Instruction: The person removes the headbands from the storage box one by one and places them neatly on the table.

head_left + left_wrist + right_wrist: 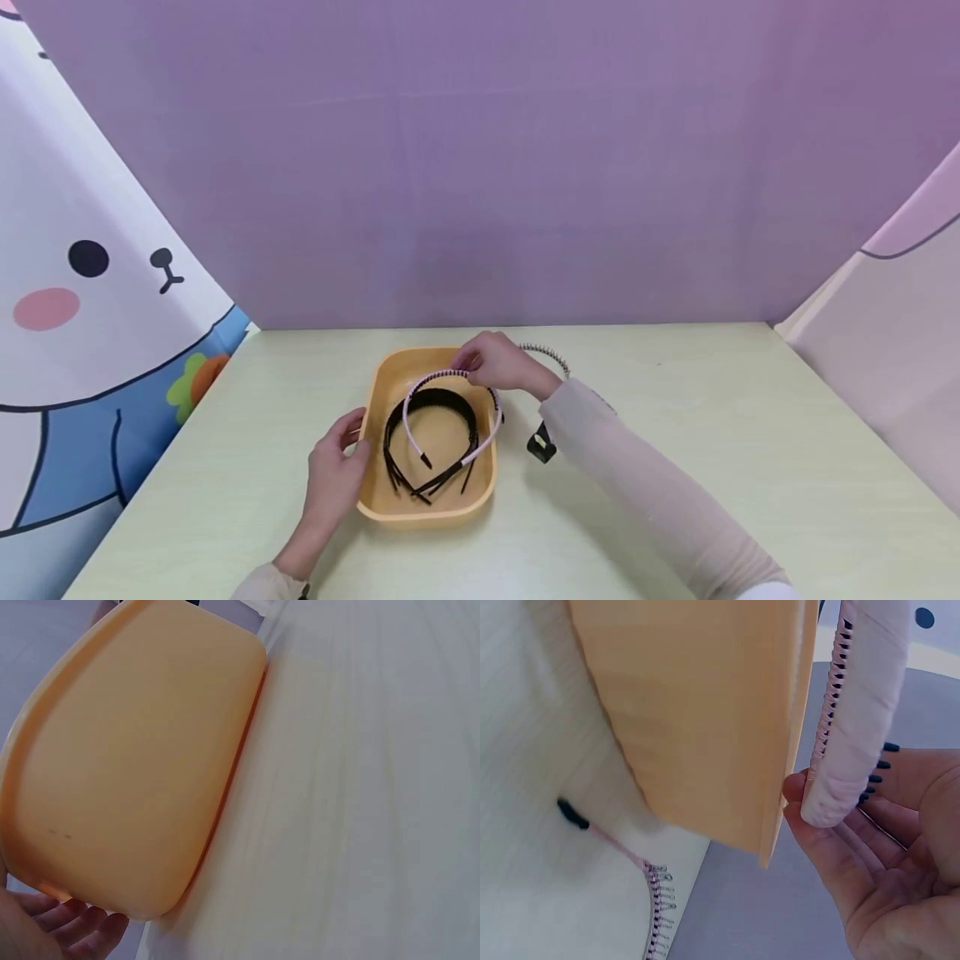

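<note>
A yellow-orange plastic bin (372, 500) stands on the table, with black headbands (438, 393) lying in it. My left hand (333, 475) grips its left side; in the left wrist view the fingers (82, 928) curl at the far corner of the bin's wall (142, 750). Over the bin's far right part, my right hand (497, 360) pinches a pale pink headband (407, 412) by its top. Dark comb teeth line the inside of this headband (862, 712), seen large in the right wrist view, where thumb and fingertips close on it beside the bin's rim.
Right of the bin another toothed headband (551, 354) lies on the table, partly behind my right sleeve; the right wrist view shows its black tip (572, 814). A small black object (542, 443) shows beside the sleeve. A purple backdrop (480, 167) rises behind the table.
</note>
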The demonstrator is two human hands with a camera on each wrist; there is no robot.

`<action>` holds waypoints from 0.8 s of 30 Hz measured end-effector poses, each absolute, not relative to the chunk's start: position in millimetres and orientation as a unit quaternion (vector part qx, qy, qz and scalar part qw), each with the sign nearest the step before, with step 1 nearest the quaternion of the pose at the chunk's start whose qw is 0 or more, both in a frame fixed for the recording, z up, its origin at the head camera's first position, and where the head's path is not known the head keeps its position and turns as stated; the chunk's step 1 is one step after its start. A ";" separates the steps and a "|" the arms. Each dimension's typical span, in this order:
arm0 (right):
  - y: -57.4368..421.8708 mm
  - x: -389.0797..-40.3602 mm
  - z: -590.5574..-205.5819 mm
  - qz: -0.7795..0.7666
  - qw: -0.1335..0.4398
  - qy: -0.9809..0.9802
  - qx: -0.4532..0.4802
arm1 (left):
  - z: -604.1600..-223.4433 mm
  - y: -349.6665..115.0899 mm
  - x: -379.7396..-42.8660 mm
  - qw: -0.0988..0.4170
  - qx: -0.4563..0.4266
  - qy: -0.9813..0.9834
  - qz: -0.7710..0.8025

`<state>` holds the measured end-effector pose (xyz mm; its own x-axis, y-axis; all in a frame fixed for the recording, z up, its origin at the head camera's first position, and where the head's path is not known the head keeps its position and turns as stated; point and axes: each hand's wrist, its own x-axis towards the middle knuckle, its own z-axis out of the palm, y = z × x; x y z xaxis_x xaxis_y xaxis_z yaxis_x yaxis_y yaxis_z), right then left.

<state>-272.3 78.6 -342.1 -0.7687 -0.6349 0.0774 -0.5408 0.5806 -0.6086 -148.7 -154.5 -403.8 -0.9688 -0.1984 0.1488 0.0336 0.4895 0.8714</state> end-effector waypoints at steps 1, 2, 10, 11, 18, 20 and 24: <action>80.7 -272.6 -342.0 -0.316 0.075 0.885 -0.332 | -403.9 -154.3 -148.7 0.114 0.048 -0.855 -0.504; 82.7 -273.0 -341.9 -0.315 0.075 0.886 -0.333 | -404.0 -154.1 -148.7 0.114 0.048 -0.855 -0.504; 95.6 -274.3 -339.6 -0.308 0.075 0.885 -0.342 | -403.6 -152.6 -148.3 0.115 0.047 -0.854 -0.505; 97.1 -274.1 -339.2 -0.305 0.075 0.885 -0.343 | -403.6 -152.6 -148.3 0.115 0.047 -0.854 -0.505; 107.0 -271.8 -339.0 -0.306 0.067 0.884 -0.348 | -404.3 -152.1 -147.4 0.117 0.047 -0.855 -0.503; 110.1 -271.4 -339.7 -0.310 0.065 0.883 -0.346 | -404.9 -151.7 -147.7 0.117 0.047 -0.855 -0.502; 117.0 -270.6 -340.3 -0.317 0.064 0.881 -0.345 | -405.8 -151.0 -149.1 0.113 0.051 -0.856 -0.501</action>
<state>-270.6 117.0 -340.3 -0.7534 -0.6488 0.1065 -0.5679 0.5604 -0.6029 -149.1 -151.0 -405.8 -0.9693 -0.2007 0.1420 0.0256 0.4919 0.8703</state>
